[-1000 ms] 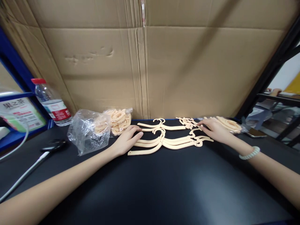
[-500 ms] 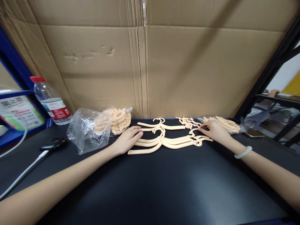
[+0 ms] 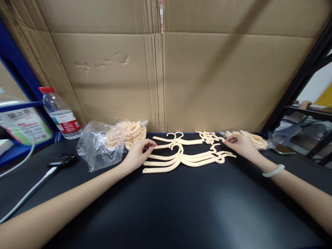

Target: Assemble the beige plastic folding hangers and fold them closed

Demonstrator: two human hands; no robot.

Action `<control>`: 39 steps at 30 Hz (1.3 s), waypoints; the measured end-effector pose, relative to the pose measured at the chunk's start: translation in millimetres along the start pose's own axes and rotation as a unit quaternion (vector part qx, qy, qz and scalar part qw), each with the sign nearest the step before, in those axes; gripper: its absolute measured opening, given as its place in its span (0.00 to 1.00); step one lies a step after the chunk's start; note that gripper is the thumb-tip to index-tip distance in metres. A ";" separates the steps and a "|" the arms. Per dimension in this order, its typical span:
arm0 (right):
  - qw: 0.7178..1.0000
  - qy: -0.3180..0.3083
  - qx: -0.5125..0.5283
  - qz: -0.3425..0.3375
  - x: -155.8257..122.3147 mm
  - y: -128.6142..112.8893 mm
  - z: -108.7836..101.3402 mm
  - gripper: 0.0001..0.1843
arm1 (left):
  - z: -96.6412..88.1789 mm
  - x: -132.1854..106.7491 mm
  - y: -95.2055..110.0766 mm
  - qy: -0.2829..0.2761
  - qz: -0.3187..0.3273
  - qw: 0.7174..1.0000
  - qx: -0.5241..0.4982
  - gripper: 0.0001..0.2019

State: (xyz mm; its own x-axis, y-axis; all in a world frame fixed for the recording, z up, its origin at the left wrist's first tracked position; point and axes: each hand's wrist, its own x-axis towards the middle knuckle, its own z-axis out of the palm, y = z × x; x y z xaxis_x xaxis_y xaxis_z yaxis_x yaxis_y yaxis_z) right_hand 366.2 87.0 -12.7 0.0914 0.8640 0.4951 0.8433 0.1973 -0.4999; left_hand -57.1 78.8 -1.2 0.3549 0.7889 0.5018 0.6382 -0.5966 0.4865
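Note:
Several cream plastic hangers [image 3: 181,159] lie stacked on the black table [image 3: 166,207], with one more hanger [image 3: 181,140] just behind them. My left hand [image 3: 137,155] rests at the stack's left ends, its fingers curled and pinching a hanger arm. My right hand [image 3: 240,144] lies at the right ends, with fingertips pinched together beside a small heap of cream pieces [image 3: 209,136]. What the pinch holds is too small to name. A pale bead bracelet [image 3: 273,170] circles my right wrist.
A crumpled clear bag [image 3: 100,147] and a bag of cream rings [image 3: 133,129] sit at left, another bag of cream parts [image 3: 256,141] at right beside a phone [image 3: 281,148]. A water bottle [image 3: 61,116], a black device [image 3: 61,159] and a white cable [image 3: 26,197] lie far left. A cardboard wall [image 3: 166,76] stands behind.
My left fingers went from lying flat on the hangers to curled around an arm's end. My right fingers drew in from stretched to pinched, and the hand pulled slightly back.

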 end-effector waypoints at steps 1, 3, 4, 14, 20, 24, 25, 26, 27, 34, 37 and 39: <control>1.000 0.005 0.012 0.008 0.1 -0.9 -1.3 0.06 | 0.0 -0.3 -0.3 0.003 -0.002 1.000 0.000 0.09; 0.999 0.016 0.034 0.023 0.2 -3.3 -3.8 0.05 | 0.2 -0.7 -0.7 0.010 -0.003 1.000 0.001 0.08; 0.998 0.025 0.044 0.030 0.1 -5.0 -5.1 0.05 | 0.4 -0.8 -0.9 0.014 -0.002 1.000 0.003 0.08; 0.975 0.138 0.140 0.102 -5.6 -27.8 -15.0 0.03 | 2.4 -2.6 -5.9 0.039 0.006 0.999 0.017 0.06; 0.915 0.156 0.320 0.189 -6.9 -34.1 -14.7 0.08 | 0.4 -3.0 -2.3 0.027 0.007 0.999 0.043 0.10; 0.867 0.088 0.441 0.214 -8.1 -31.5 -11.1 0.08 | 2.1 -2.4 -2.8 0.012 0.008 0.998 0.057 0.12; 0.854 0.070 0.467 0.217 -8.3 -30.9 -10.0 0.08 | 3.0 -2.1 -3.9 0.011 0.007 0.998 0.061 0.13; 0.842 0.055 0.489 0.221 -8.4 -30.6 -8.9 0.07 | 3.9 -1.8 -5.2 0.010 0.005 0.998 0.063 0.14; 0.831 0.042 0.507 0.225 -8.4 -30.5 -7.9 0.07 | 5.0 -1.5 -6.6 0.010 0.004 0.998 0.066 0.14; 0.782 -0.025 0.569 0.254 -10.4 -34.4 -2.2 0.11 | 11.5 -2.8 -11.7 0.016 -0.011 0.997 0.078 0.16; 0.771 -0.050 0.576 0.268 -12.8 -35.1 0.5 0.10 | 11.8 -3.7 -11.3 0.025 -0.020 0.996 0.080 0.14; 0.767 -0.062 0.576 0.277 -14.5 -34.8 1.8 0.10 | 10.7 -3.8 -11.0 0.035 -0.028 0.996 0.079 0.13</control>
State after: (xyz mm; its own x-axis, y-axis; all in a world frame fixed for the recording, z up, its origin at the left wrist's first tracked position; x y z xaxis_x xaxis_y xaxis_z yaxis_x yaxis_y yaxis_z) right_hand 334.6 68.4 -3.7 0.1558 0.9863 -0.0550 -0.3409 0.0015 -0.9401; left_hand -58.2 84.0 -16.0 0.2711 0.8046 0.5283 0.7576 -0.5169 0.3986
